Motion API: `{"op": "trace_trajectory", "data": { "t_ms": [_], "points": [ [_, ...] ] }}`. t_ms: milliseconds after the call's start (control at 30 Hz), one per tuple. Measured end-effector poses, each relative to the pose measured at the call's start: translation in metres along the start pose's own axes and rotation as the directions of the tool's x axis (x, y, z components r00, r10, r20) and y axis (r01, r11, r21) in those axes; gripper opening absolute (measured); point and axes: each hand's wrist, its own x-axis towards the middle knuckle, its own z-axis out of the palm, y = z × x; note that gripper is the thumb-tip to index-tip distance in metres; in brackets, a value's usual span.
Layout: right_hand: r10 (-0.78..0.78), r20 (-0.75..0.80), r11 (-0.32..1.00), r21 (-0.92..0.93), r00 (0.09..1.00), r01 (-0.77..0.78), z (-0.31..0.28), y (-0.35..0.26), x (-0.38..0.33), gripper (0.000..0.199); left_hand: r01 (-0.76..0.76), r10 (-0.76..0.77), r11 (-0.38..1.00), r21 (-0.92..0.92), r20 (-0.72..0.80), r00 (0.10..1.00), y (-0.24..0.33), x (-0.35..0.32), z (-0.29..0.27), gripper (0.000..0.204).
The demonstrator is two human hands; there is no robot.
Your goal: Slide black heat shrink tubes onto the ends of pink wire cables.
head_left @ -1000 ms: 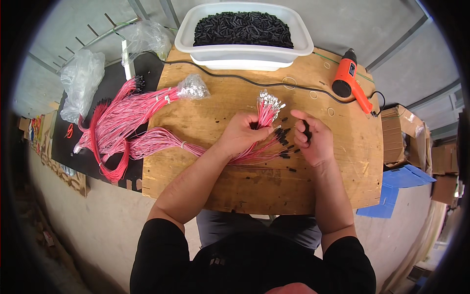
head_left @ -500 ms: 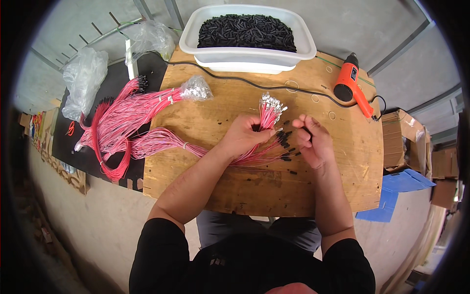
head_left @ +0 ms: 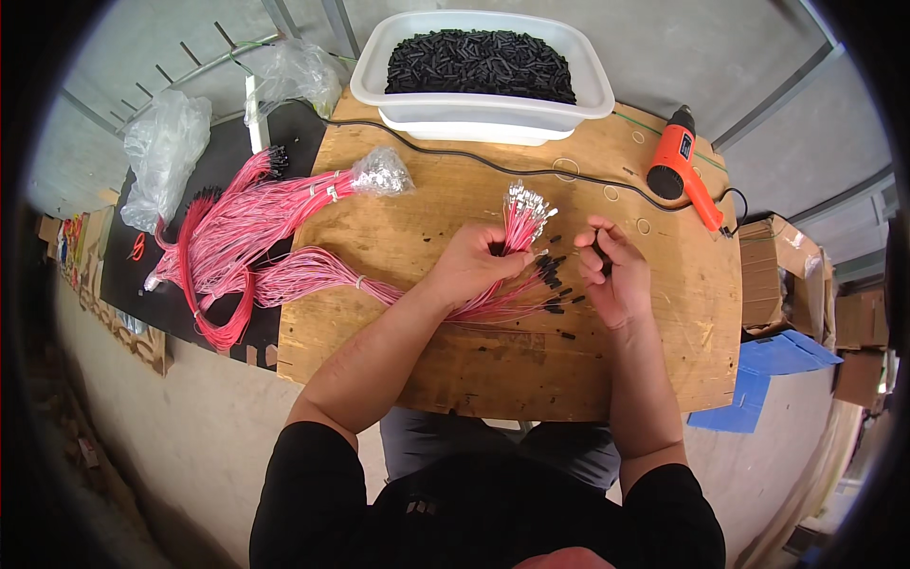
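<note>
My left hand (head_left: 471, 264) is closed around a bundle of pink and white wires (head_left: 519, 228), whose whitish metal-looking tips fan out above the fist. Just to its right, my right hand (head_left: 618, 275) is raised with fingers curled around small black tube pieces, mostly hidden in the palm. Between the hands, several wire ends bearing black sleeves (head_left: 550, 272) spread over the wooden table (head_left: 682, 322). The wires run back leftward to a tied length of the bundle (head_left: 327, 272).
A white tub (head_left: 483, 106) heaped with short black tubes stands at the back. An orange heat gun (head_left: 675, 156) lies at the right with its black cord (head_left: 455, 163) crossing the table. More pink wire bundles (head_left: 237, 228) and plastic bags (head_left: 166, 152) lie left. Cardboard boxes (head_left: 768, 270) stand right.
My right hand has shifted slightly to the right, and its fingers have loosened a little. My left hand keeps its hold on the wires almost unmoved.
</note>
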Motion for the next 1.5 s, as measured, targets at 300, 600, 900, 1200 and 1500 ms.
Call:
{"op": "trace_trajectory", "data": {
  "t_ms": [300, 600, 900, 1200, 1500],
  "points": [
    [0.103, 0.059, 0.995, -0.004, 0.993, -0.103, 0.007, 0.004, -0.003, 0.014, 0.009, -0.009, 1.000, 0.017, 0.001, 1.000, -0.003, 0.001, -0.002, 0.009],
    [0.097, 0.080, 0.993, -0.076, 0.992, -0.091, 0.014, 0.007, -0.007, 0.018, -0.002, 0.002, 1.000, 0.012, 0.002, 1.000, -0.005, 0.001, -0.003, 0.013],
    [0.077, 0.083, 0.986, -0.152, 0.994, -0.064, 0.007, 0.011, -0.005, 0.013, 0.013, -0.012, 0.999, -0.043, 0.011, 1.000, 0.000, 0.000, -0.001, 0.013],
    [-0.045, 0.066, 0.951, -0.302, 0.997, 0.063, 0.009, 0.018, -0.006, 0.015, 0.004, -0.003, 0.998, -0.069, 0.022, 1.000, -0.001, 0.000, -0.002, 0.013],
    [-0.077, 0.075, 0.929, -0.357, 0.994, 0.099, 0.014, 0.022, -0.010, 0.017, 0.004, -0.003, 0.999, -0.046, 0.022, 1.000, 0.002, -0.001, -0.001, 0.013]
  ]
}}
